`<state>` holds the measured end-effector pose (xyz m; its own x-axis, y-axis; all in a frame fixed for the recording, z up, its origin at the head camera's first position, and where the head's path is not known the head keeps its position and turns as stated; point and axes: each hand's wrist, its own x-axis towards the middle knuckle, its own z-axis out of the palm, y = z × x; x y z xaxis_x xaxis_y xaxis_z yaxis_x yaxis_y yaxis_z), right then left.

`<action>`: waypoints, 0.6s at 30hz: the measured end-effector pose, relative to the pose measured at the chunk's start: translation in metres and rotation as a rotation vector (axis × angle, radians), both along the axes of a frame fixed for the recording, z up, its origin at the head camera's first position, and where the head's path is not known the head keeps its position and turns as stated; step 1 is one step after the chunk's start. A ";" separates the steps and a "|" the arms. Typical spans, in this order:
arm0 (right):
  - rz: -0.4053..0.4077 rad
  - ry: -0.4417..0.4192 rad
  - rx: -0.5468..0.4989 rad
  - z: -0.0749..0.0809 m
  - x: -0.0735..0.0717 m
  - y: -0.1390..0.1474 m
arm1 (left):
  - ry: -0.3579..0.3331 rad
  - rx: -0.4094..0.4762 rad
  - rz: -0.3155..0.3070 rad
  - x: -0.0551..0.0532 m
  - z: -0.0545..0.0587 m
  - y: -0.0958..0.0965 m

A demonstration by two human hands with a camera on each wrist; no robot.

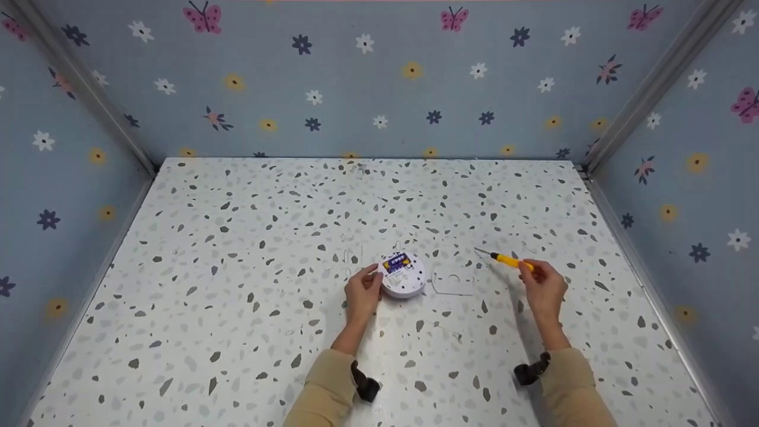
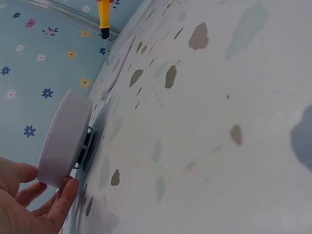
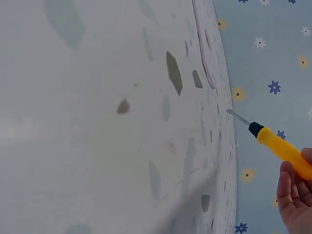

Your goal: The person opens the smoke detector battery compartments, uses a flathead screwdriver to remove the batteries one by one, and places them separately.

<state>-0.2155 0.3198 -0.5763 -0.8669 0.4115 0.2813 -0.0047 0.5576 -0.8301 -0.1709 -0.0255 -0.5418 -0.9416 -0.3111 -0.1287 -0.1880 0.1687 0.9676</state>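
Note:
A round white battery-powered device point(image 1: 409, 287) sits on the speckled tabletop, its upper face showing purple-and-yellow batteries point(image 1: 396, 262) in an uncovered compartment. My left hand point(image 1: 363, 295) holds its left rim between thumb and fingers. The left wrist view shows the smooth white side wall point(image 2: 63, 139) and a dark part point(image 2: 84, 148) on the underside. My right hand point(image 1: 544, 292) grips a yellow screwdriver point(image 1: 507, 260) by the handle, its blade pointing left and away from the device. In the right wrist view, the flat screwdriver tip point(image 3: 230, 111) touches nothing I can make out.
A thin white flat piece point(image 1: 453, 282), like a cover, lies just right of the device. Flower-patterned panels point(image 1: 379, 77) enclose the tabletop point(image 1: 237, 332) at the back and both sides, with metal strips at the corners.

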 end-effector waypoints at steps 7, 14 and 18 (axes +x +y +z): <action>0.080 0.040 -0.130 0.029 0.011 -0.018 | 0.050 -0.102 0.009 -0.008 0.000 -0.004; 0.071 0.131 -0.065 -0.010 -0.009 -0.007 | 0.070 -0.147 -0.015 -0.012 0.002 -0.007; 0.109 0.134 -0.087 -0.014 -0.011 -0.009 | 0.089 -0.149 -0.037 -0.013 0.001 -0.007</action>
<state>-0.2268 0.3108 -0.5899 -0.8649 0.3451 0.3645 -0.1748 0.4736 -0.8632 -0.1838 -0.0325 -0.5403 -0.9585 -0.2852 0.0003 -0.0939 0.3166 0.9439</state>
